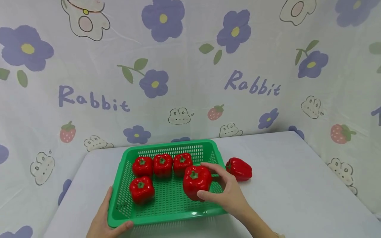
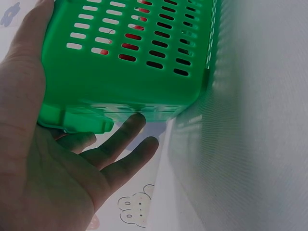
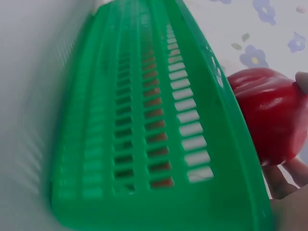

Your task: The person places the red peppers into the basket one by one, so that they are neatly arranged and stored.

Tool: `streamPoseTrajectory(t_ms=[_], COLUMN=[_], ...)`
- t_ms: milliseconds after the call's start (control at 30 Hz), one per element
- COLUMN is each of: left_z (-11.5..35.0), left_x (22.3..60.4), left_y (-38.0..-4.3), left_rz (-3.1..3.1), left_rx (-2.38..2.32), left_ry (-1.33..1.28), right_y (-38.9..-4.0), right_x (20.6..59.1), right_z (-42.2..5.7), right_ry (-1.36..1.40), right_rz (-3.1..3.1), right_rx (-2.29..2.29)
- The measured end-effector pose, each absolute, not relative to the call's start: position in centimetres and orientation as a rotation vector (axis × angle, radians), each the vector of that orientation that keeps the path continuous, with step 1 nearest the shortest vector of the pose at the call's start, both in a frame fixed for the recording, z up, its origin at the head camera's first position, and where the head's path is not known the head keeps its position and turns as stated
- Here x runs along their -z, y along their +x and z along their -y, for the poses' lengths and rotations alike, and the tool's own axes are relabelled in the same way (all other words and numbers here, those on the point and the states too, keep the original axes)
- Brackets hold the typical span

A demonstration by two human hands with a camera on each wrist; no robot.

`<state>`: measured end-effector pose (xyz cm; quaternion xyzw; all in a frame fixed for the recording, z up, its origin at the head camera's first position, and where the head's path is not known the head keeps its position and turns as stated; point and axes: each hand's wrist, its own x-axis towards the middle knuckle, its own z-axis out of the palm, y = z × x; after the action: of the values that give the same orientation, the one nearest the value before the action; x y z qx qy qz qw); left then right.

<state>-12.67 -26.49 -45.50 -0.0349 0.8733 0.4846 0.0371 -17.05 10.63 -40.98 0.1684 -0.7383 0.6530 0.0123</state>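
My right hand (image 1: pixel 229 195) holds a glossy red bell pepper (image 1: pixel 197 183) between thumb and fingers, its green stem facing up. In the right wrist view this pepper (image 3: pixel 269 115) shows above the basket's rim, with the fingers partly cut off by the frame. The green plastic basket (image 1: pixel 172 218) has slotted walls. Several more red bell peppers (image 1: pixel 142 190) stand in it, along the back and at the left. My left hand (image 1: pixel 104 218) holds the basket's near left corner, thumb at the front rim and fingers along the left side; several fingers (image 2: pixel 122 137) extend below the rim.
Another red bell pepper (image 1: pixel 239 169) lies on its side on the white table (image 1: pixel 297 185), just right of the basket. Behind the table hangs a pale cloth (image 1: pixel 190 66) printed with flowers, rabbits and strawberries.
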Motion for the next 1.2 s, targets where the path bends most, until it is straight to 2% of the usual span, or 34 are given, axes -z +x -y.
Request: streamPoseTrajectory(t_ms=[400, 667, 1200], left_z=[26.2, 26.5, 26.5], left_x=[45.5, 45.8, 45.9], left_y=[-12.8, -12.7, -12.8], left_rz=[-2.701, -2.72, -2.672], left_rx=[-1.482, -1.523, -1.465], left_ry=[-0.097, -0.023, -0.129], right_y=[-19.0, -20.4, -21.9], right_x=[41.5, 41.9, 43.4], right_z=[-5.9, -4.2, -2.6], right_ry=[0.642, 0.734, 0.816], right_rz=[2.472, 2.591, 2.852], right_rx=[-1.986, -1.875, -1.553])
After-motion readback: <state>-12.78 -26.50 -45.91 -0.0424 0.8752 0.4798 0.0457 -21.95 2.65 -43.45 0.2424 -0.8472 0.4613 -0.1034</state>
